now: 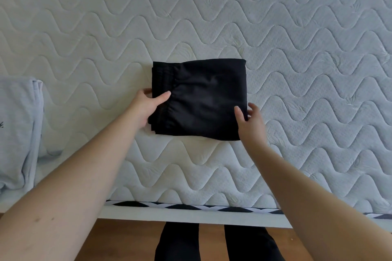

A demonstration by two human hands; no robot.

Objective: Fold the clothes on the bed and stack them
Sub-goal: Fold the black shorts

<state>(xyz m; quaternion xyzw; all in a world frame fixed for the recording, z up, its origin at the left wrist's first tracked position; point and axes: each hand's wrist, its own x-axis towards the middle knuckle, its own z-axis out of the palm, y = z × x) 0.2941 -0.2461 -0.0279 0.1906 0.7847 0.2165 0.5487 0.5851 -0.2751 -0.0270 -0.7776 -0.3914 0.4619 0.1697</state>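
Black shorts (199, 99), folded down to a neat rectangle, sit on the quilted mattress (297, 48) towards its near edge, roughly midway along the part in view. The elastic waistband runs down the left end of the bundle, and the long axis lies left to right, parallel to that near edge.

Both hands are on it. The left hand (146, 106) pinches the waistband end: thumb laid over the top of the fabric, fingers tucked round the left edge and mostly hidden. The right hand (250, 119) takes the opposite end at the near right corner, thumb on top, fingers curled round the outer edge. One hand at each short end, then, the bundle squarely between them and straight ahead of the person; neither hand looks clearly nearer.

Over at the left edge of the bed lies a pale grey garment (19, 129), folded, partly cut off by the frame, well apart from the shorts. No containers anywhere in view.

My read: the folding of the shorts looks finished, and this two-ended hold suits lifting the bundle whole. If the grey piece is the base of the stack, it lies to the left, so the left hand would lead the carry. The risk is the layers sliding apart if the hold loosens.
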